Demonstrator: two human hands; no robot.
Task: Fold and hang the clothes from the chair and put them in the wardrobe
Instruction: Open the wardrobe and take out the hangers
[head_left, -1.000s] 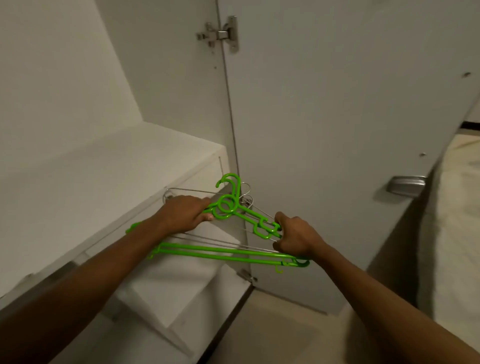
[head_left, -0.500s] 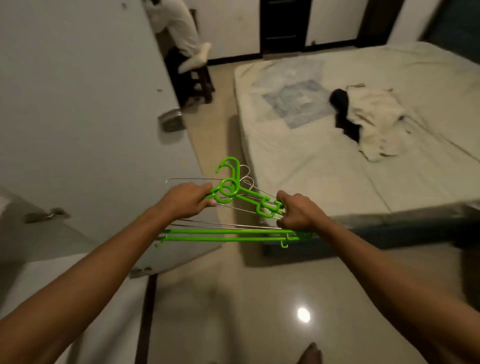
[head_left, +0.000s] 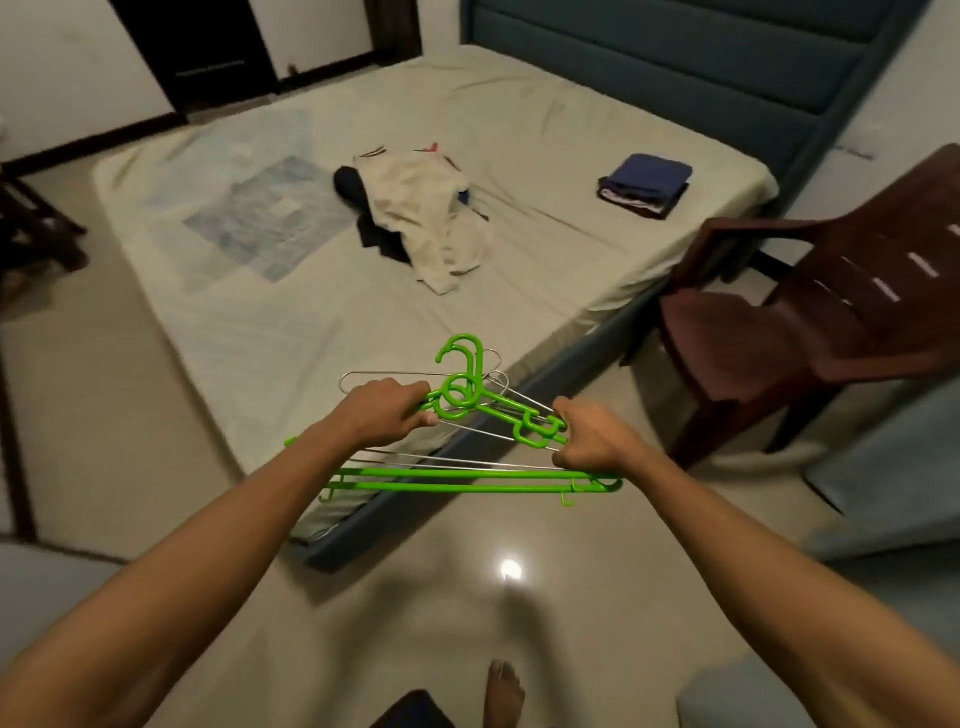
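So the bed (head_left: 519, 130) takes up most of the room, running from the near left up to the blue headboard on the far right. The brown plastic chair (head_left: 810, 322) sits just beside its right edge, and its seat looks bare from here, so the clothes seem to be on the mattress now. There's a loose heap of clothes (head_left: 421, 213) roughly mid-bed, cream stuff over something dark, and a folded stack (head_left: 644, 189) further right near the headboard. No wardrobe in sight from this angle.

The person is standing on the tiled floor at the near corner of the bed, holding a bunch of hangers out in front. Green plastic hangers (head_left: 467, 478) plus some thin wire hangers (head_left: 395, 375) all nested together. Left hand (head_left: 382, 413) is closed around the left shoulder of the bundle near the hooks, right hand (head_left: 592, 436) is closed on the right arm of it. Both clamped on, nothing free.

What I'd worry about:
- That bundle is a tangle waiting to happen. Wire hooks are threaded in behind the green hooks, so pulling one hanger out will probably drag others along or drop them on the tiles.
- With both hands busy, they can't pick up anything until the bundle gets set down. Dump it on the loose heap and the little side hooks on the green ones could snag the fabric.
- The folded stack is unguarded, so tossing hangers that way could knock it apart.
- Bare foot (head_left: 501, 691) on shiny floor, so a dropped hanger lands right where they step.
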